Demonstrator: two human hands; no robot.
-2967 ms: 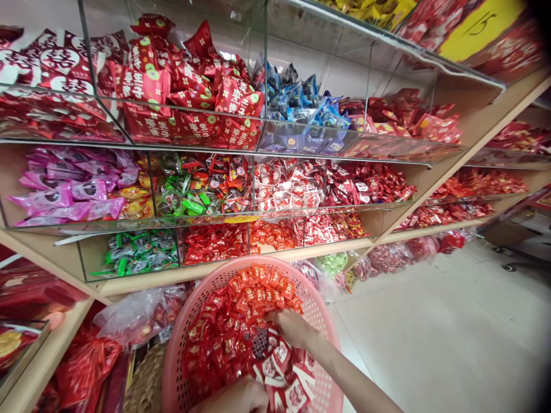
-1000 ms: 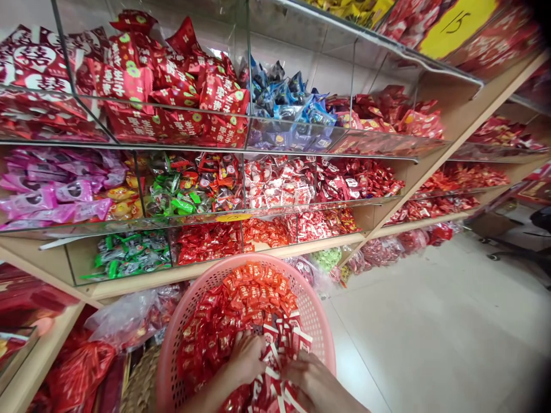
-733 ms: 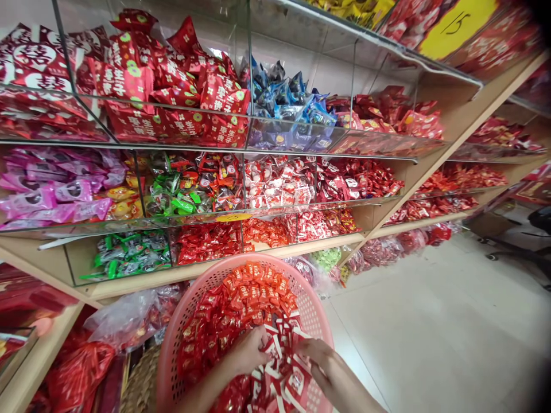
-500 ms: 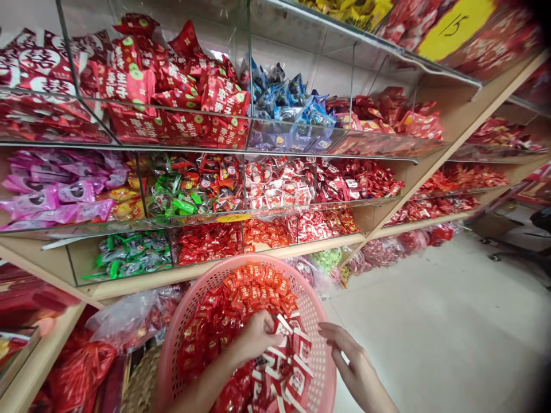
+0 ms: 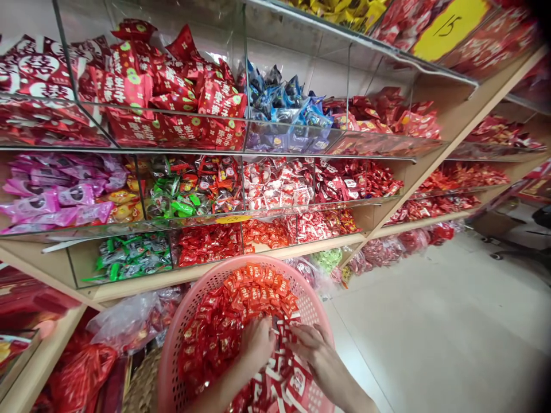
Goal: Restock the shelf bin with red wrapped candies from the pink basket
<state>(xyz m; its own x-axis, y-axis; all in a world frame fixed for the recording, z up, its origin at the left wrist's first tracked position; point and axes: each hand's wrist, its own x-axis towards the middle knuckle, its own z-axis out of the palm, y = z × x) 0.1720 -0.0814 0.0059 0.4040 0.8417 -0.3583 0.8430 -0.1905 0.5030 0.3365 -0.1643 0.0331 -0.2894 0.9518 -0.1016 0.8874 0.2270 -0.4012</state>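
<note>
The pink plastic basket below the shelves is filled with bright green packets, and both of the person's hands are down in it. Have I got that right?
Not quite: the head view shows that the pink plastic basket is filled with small red packets, not green ones. The rest is right: the left hand and right hand are both down in it.

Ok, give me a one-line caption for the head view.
Left hand and right hand touch red-wrapped sweets in a pink plastic basket below clear candy bins.
</note>
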